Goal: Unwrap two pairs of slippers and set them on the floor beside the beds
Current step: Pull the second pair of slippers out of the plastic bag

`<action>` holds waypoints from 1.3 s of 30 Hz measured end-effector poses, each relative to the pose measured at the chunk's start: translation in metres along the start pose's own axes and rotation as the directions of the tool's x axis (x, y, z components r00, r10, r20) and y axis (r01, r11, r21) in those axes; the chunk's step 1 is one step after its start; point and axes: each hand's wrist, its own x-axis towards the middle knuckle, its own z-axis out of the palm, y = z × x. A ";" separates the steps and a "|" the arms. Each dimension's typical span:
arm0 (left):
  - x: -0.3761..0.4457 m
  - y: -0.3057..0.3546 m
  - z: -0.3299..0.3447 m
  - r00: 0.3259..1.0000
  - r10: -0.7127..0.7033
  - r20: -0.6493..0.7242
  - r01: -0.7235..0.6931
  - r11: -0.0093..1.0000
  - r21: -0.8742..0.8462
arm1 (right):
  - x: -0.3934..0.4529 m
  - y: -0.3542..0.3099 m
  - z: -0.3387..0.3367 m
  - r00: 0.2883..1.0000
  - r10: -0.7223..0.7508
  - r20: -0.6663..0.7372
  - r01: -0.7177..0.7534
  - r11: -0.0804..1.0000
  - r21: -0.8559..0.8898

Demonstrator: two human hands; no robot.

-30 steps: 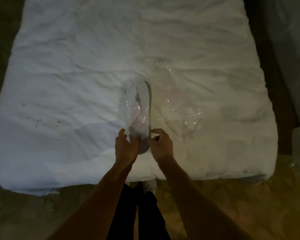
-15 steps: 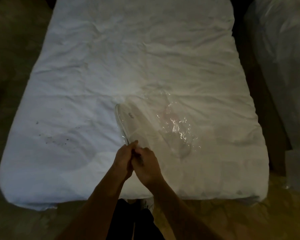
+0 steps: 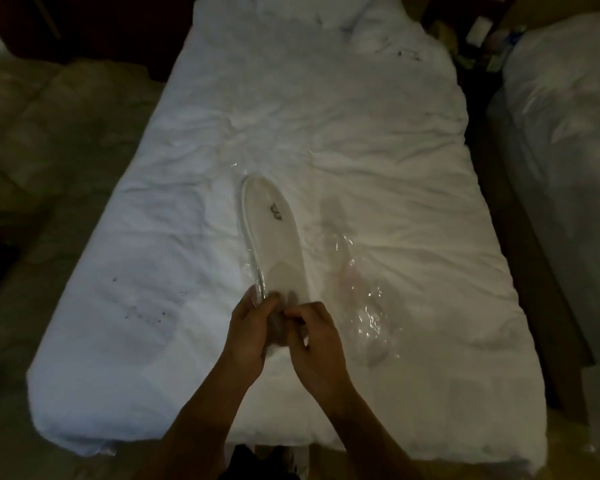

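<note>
Head view: both forearms reach forward over the foot of the bed (image 3: pixel 174 258), and the hands meet at the near end of the wrapped slippers (image 3: pixel 272 233). The left hand (image 3: pixel 248 336) and the right hand (image 3: pixel 314 339) each have fingers curled, pinching the clear wrapping at the heel end — the pack lies on the white duvet, toe pointing away and slightly left. Compared with half a second ago, the hands sit a little apart rather than pressed together, and the pillow end of the bed has come into view. A second clear-wrapped pack (image 3: pixel 364 306) lies just right of the first. Bare duvet spreads widely to the left; another bed (image 3: pixel 565 161) stands across a narrow dark gap on the right.
</note>
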 end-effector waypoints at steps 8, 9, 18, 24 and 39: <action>-0.026 0.077 0.014 0.982 0.167 0.088 -0.174 0.982 0.071 | 0.009 -0.068 -0.036 0.963 -0.268 0.028 0.264 0.920 -0.290; -0.027 0.083 0.018 0.977 0.185 0.102 -0.194 0.978 0.078 | 0.012 -0.075 -0.039 0.956 -0.294 0.015 0.282 0.899 -0.337; -0.039 0.126 0.052 0.911 0.338 0.237 -0.368 0.925 0.095 | 0.035 -0.115 -0.077 0.890 -0.455 -0.037 0.364 0.757 -0.543; -0.045 0.147 0.070 0.884 0.405 0.233 -0.433 0.897 0.086 | 0.042 -0.134 -0.098 0.878 -0.479 -0.014 0.369 0.694 -0.618; -0.055 0.203 0.104 0.844 0.465 0.267 -0.478 0.878 -0.021 | 0.041 -0.147 -0.112 0.771 -0.636 -0.029 0.464 0.593 -0.659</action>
